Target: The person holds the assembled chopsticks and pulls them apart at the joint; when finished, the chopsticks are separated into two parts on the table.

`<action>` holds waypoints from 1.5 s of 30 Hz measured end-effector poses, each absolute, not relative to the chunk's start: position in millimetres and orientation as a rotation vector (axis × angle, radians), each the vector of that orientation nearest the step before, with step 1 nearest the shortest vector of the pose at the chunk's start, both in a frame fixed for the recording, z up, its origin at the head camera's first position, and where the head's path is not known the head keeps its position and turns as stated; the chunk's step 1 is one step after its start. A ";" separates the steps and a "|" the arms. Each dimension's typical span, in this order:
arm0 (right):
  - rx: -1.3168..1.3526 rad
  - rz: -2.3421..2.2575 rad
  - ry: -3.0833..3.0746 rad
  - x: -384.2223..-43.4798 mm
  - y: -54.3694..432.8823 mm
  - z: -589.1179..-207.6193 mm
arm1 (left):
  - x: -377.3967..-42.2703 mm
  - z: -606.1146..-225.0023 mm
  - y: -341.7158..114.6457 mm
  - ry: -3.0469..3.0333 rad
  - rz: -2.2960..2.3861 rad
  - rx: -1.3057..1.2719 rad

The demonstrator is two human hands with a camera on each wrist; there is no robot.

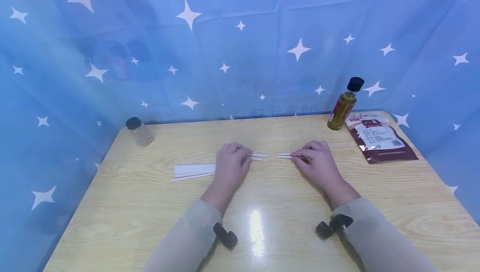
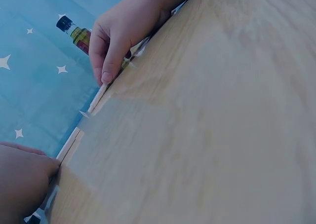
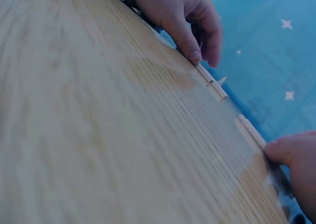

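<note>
Near the middle of the table, my left hand [image 1: 231, 160] pinches thin white sticks [image 1: 259, 155] whose ends stick out to the right of its fingertips. Across a small gap, my right hand [image 1: 318, 160] pinches another pair of white sticks [image 1: 283, 154], their ends pointing left. Both pairs lie low along the tabletop, also in the right wrist view, where the left hand's sticks [image 3: 211, 81] face the right hand's sticks [image 3: 252, 130]. A row of several more white sticks [image 1: 193, 170] lies left of my left hand, their right ends hidden behind it.
A small clear jar with a black lid [image 1: 140, 131] stands at the back left of the wooden table [image 1: 123, 222]. At the back right are a bottle of yellow-green liquid [image 1: 341, 107] and a brown and white pouch [image 1: 380, 138]. A blue star-patterned curtain [image 1: 232, 84] hangs behind.
</note>
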State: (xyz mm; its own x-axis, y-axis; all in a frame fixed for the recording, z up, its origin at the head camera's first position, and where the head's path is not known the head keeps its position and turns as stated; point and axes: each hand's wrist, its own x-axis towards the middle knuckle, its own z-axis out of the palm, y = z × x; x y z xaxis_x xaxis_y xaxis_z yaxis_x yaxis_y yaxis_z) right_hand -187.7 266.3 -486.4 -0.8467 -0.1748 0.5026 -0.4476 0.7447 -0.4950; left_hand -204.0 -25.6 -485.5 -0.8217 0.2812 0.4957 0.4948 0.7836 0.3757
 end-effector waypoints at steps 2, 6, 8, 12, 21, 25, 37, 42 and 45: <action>0.482 0.861 -2.513 -189.4 265.4 -485.9 | -204.2 -484.6 -25.5 -2.586 -0.686 -0.576; 0.476 0.837 -2.526 -191.8 265.1 -484.5 | -206.6 -483.3 -23.0 -2.606 -0.644 -0.576; 0.460 0.823 -2.536 -192.1 264.9 -483.5 | -207.9 -482.3 -20.3 -2.609 -0.621 -0.580; 0.425 0.822 -2.555 -191.9 262.8 -482.7 | -209.2 -479.8 -13.4 -2.639 -0.595 -0.569; 0.425 0.803 -2.563 -195.3 253.7 -481.1 | -209.7 -477.5 -9.4 -2.705 -0.603 -0.510; 0.437 0.774 -2.547 -197.0 251.3 -482.0 | -211.6 -479.2 -9.6 -2.715 -0.612 -0.500; 0.351 0.794 -2.620 -204.2 247.1 -484.7 | -215.6 -484.8 -4.0 -2.717 -0.626 -0.493; 0.336 0.829 -2.594 -207.7 251.1 -486.2 | -218.0 -483.8 -2.7 -2.675 -0.652 -0.493; 0.335 0.832 -2.592 -207.3 253.6 -485.9 | -219.6 -484.0 -1.4 -2.665 -0.656 -0.497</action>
